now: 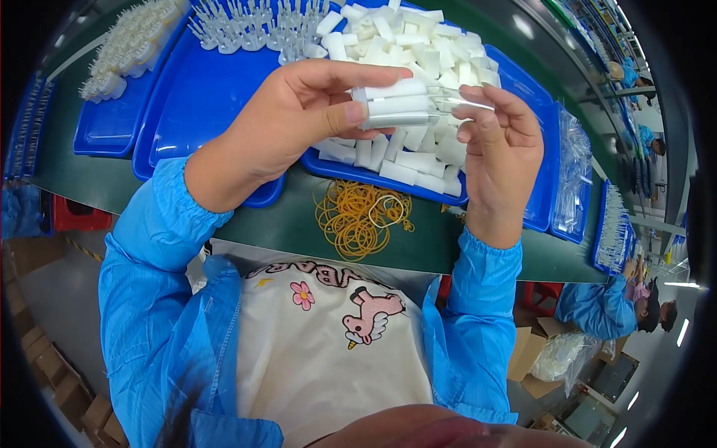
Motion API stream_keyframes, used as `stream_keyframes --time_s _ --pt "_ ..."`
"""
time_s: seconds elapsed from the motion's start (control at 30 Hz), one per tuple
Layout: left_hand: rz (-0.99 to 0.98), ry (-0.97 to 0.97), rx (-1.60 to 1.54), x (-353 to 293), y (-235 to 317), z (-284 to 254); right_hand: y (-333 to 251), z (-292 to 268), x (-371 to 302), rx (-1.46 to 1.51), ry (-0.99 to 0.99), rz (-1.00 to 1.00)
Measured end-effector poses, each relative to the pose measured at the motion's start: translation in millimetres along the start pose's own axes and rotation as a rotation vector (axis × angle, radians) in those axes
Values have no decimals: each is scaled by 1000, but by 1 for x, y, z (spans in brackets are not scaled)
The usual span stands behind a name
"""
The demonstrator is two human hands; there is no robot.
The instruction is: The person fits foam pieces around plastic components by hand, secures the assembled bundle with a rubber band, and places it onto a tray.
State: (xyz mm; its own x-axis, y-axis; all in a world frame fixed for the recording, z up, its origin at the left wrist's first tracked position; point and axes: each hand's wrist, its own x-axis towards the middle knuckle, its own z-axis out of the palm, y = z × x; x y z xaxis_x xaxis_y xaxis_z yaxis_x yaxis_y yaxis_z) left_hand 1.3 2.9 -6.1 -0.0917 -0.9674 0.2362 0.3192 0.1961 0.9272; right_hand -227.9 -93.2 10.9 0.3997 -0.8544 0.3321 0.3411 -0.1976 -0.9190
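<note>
In front of my chest, my left hand (295, 112) grips a clear plastic piece with white foam sleeves (396, 104) between thumb and fingers, lying about level. Thin clear prongs (448, 101) stick out of its right end. My right hand (504, 153) pinches at those prongs with thumb and fingertips; whether it holds a separate clear strip there, I cannot tell. Just beneath and behind both hands, a heap of white foam pieces (418, 52) fills a blue tray (351, 174). Some of that heap is hidden by my hands.
Yellow rubber bands (351, 220) lie on the green tabletop (291, 231) near its front edge. Clear pronged parts (254, 26) stand in a blue tray (202, 97) at left. White parts (134, 48) fill the far-left tray. Clear plastic bags (571, 164) lie at right. Other people work farther right.
</note>
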Motion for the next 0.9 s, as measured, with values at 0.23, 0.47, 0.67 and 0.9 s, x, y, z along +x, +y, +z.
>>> stream_keyframes --time_s 0.23,0.47,0.67,0.9 --pt "39 -8 36 1 -4 -1 2 2 -6 -21 -58 -36" --pt "89 -11 40 0 -2 0 5 3 -13 -169 -58 -99" --pt "50 -49 103 -1 1 0 11 6 -14 -143 -50 -130" --pt "48 -129 173 3 0 1 17 8 -16 -54 5 -111"
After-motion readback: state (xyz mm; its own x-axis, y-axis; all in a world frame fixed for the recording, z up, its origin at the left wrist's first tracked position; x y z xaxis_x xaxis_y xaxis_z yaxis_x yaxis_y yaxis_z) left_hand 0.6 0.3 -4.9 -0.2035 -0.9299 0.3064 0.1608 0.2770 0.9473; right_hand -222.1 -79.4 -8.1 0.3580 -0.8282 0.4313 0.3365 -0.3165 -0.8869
